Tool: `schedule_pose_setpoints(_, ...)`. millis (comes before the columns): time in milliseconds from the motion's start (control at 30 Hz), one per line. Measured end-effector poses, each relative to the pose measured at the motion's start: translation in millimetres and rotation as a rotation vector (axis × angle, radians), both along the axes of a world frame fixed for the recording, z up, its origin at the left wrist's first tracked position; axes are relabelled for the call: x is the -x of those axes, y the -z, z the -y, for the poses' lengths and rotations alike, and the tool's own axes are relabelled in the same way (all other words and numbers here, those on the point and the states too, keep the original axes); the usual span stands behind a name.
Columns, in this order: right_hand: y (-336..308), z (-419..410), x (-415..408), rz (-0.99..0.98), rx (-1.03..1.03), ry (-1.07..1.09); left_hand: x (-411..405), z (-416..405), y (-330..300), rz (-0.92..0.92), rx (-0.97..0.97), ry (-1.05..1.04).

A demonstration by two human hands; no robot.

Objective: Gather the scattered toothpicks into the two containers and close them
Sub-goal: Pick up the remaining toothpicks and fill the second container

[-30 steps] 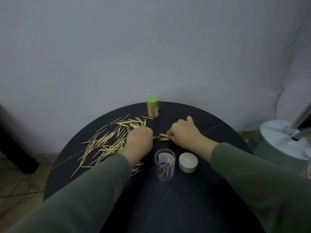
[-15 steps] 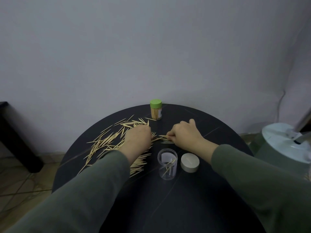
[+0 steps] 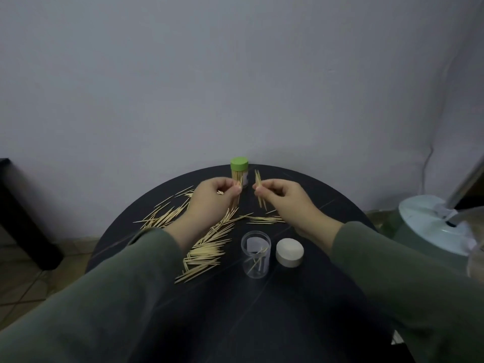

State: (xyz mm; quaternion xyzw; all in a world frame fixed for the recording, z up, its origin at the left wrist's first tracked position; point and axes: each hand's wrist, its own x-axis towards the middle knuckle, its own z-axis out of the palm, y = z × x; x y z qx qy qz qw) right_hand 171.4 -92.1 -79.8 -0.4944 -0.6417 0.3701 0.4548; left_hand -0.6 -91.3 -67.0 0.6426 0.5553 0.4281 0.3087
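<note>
Scattered toothpicks [image 3: 207, 247] lie across the left and middle of the round black table [image 3: 262, 310]. My left hand [image 3: 213, 199] is raised above them and pinches a small bunch of toothpicks. My right hand [image 3: 285, 199] pinches another bunch of toothpicks [image 3: 258, 187], held nearly upright. A clear open container [image 3: 256, 254] with a few toothpicks inside stands near me. Its beige lid [image 3: 289, 252] lies just to its right. A container with a green lid [image 3: 239, 172], full of toothpicks, stands closed at the table's far edge.
A grey wall rises right behind the table. A pale blue-green appliance [image 3: 434, 226] stands on the floor to the right. A dark piece of furniture [image 3: 23, 218] is at the left over a tiled floor.
Both hands have lifted off the table, each with a bunch of toothpicks pinched up. The camera view has shifted slightly.
</note>
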Motion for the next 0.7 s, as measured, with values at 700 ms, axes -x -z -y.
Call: schedule_pose_setpoints(700,11,48,-10,-0.085,0.189,-0.268,-6,64,28,0.385,0.221,0.15)
